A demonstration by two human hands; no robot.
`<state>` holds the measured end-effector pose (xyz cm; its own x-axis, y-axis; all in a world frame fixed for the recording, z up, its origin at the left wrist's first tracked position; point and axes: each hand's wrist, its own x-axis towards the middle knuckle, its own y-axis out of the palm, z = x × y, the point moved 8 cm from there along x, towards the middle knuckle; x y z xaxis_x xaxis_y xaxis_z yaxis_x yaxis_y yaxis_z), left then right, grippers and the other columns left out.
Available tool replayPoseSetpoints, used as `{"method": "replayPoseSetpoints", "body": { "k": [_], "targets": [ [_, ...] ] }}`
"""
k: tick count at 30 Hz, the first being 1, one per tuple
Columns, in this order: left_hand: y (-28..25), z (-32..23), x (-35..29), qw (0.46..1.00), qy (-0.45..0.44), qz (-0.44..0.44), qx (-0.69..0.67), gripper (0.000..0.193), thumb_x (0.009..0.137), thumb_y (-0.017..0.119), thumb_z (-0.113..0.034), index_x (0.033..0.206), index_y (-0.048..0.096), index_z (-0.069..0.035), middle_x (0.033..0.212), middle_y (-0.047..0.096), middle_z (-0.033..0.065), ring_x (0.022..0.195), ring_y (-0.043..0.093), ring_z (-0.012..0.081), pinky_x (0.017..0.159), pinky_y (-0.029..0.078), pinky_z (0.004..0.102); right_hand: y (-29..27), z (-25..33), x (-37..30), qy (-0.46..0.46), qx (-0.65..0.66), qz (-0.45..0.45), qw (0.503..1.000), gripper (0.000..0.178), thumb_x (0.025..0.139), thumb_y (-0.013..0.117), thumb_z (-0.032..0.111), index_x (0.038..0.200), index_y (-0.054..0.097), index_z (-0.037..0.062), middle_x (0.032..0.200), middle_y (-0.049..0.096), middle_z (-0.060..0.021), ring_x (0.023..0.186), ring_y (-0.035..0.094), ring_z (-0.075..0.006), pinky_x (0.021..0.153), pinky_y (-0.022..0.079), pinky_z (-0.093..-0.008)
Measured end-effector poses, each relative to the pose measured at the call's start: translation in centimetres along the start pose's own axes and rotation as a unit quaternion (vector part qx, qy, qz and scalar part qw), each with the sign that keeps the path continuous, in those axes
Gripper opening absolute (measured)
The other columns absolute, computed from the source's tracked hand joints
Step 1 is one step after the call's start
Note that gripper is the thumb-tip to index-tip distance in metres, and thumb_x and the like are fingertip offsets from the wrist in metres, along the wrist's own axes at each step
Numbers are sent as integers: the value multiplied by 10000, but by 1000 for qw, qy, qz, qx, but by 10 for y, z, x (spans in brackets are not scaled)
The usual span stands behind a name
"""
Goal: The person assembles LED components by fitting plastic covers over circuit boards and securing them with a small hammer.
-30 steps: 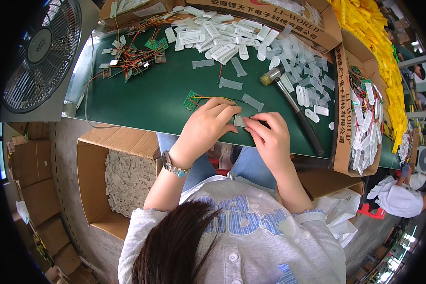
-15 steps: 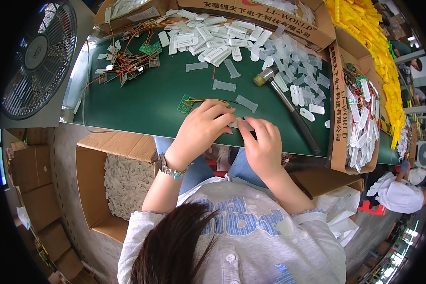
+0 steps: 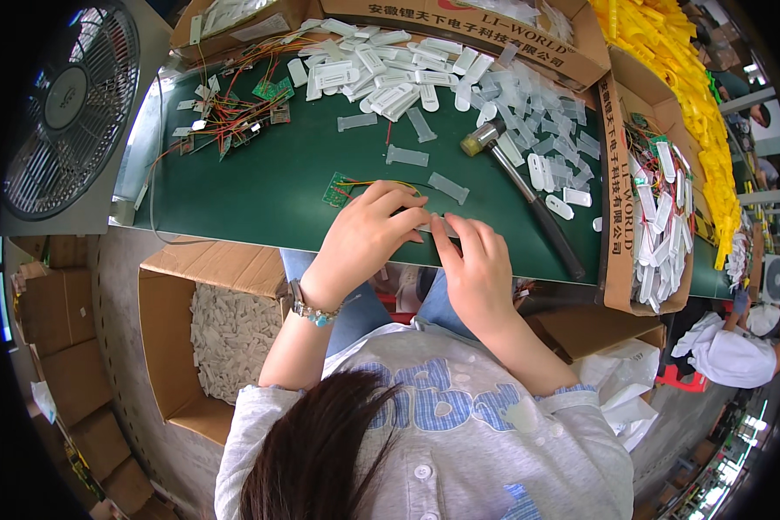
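Close together over the near edge of the green table, my left hand (image 3: pixel 368 227) and my right hand (image 3: pixel 478 273) pinch a small pale piece between the fingertips. Most of that piece is hidden by the fingers. A green circuit board (image 3: pixel 336 189) with red, yellow and black wires lies just beyond my left hand, and its wires run behind the knuckles. Near my fingers rest loose clear plastic sleeves (image 3: pixel 448 188). A hammer (image 3: pixel 529 192) with a yellowish face and a dark grip lies to the right of my right hand.
White plastic casings (image 3: pixel 381 74) are heaped at the back, beside a pile of clear sleeves (image 3: pixel 537 108). Wired boards (image 3: pixel 234 108) lie at the left. A cardboard box (image 3: pixel 617 186) with wired white units stands right. A fan (image 3: pixel 68 95) stands left; an open carton (image 3: pixel 169 347) sits below.
My right index finger has straightened slightly and shifted a little left toward my left hand. The left hand stays nearly still, and things on the table sit as before.
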<state>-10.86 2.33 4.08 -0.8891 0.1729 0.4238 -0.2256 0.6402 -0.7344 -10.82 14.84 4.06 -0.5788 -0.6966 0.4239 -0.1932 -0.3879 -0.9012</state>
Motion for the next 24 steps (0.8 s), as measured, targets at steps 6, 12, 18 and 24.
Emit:
{"method": "replayPoseSetpoints", "body": {
  "k": [6,12,18,24],
  "targets": [
    [0,-1,2,1000,-2,2,-4,236,734,768,-119,940,658,-87,1078,678,39,1104,605,279,901,526,396,2,-4,-1,1,26,30,999,455,821,624,73,1274,621,36,1211,579,-89,1095,566,-248,861,472,-374],
    [-1,3,-2,1000,-3,1,4,230,745,765,-138,938,651,-86,1077,679,36,1102,604,269,899,526,388,-42,-51,-3,99,28,2,995,494,786,749,94,1247,575,70,1202,581,-109,1123,546,-305,927,433,-453],
    [2,-1,2,1000,6,-3,-5,229,742,765,-148,928,647,-86,1075,680,29,1085,604,258,893,528,381,-49,-120,-47,209,-124,116,963,370,839,746,190,1128,584,24,1082,601,-127,993,580,-297,840,468,-426],
    [1,-2,2,1000,18,-7,8,238,741,766,-150,936,644,-89,1072,677,25,1081,600,255,892,528,382,-41,-144,-43,236,151,182,943,263,863,695,113,1025,515,11,793,606,-146,679,603,-267,632,482,-401]
  ]
}}
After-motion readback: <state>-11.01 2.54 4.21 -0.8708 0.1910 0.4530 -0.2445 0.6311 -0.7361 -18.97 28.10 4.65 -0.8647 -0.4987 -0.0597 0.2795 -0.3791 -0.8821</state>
